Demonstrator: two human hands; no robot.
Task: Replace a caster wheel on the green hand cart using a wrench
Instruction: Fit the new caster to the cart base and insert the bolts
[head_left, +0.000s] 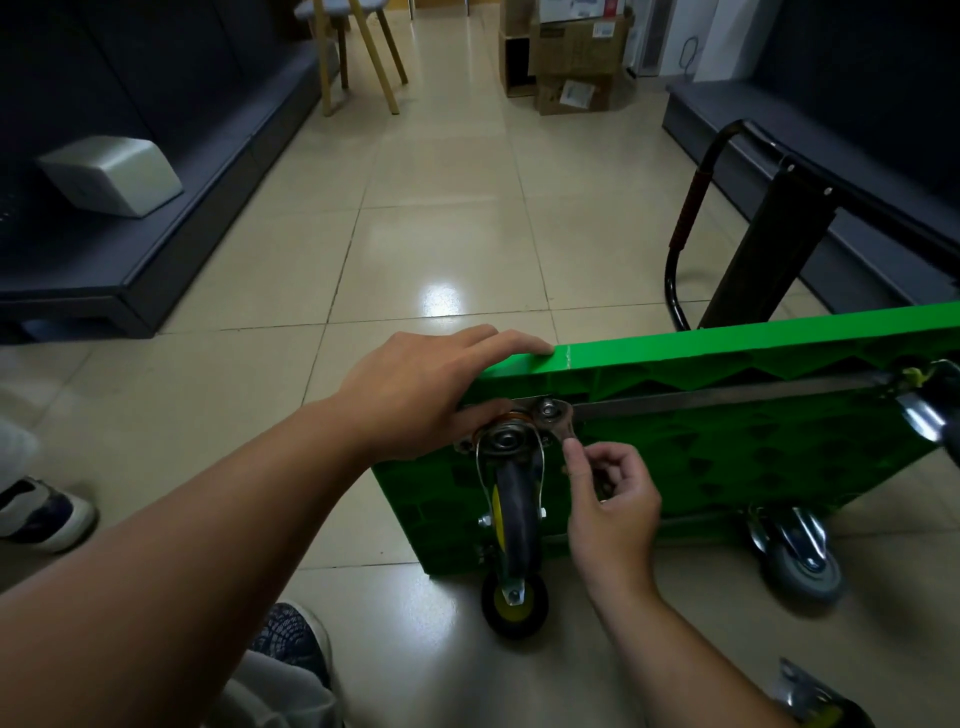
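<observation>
The green hand cart (727, 441) stands on its side edge on the tiled floor, its ribbed underside facing me. A caster wheel (511, 499) with a dark tyre and yellow hub sits at the cart's near upper corner. My left hand (426, 389) grips that corner, fingers over the top edge, thumb by the caster's mounting plate. A small wrench (558, 423) sits on a bolt at the plate's upper right. My right hand (608, 499) pinches its handle between thumb and fingers; most of the handle is hidden in the hand.
A second black and yellow wheel (514, 605) lies on the floor below the cart. A grey caster (800, 556) is mounted at the cart's lower right. The black handle (691, 218) juts out behind. Another caster (810, 701) lies bottom right. Shoes sit at left; boxes and a stool stand far back.
</observation>
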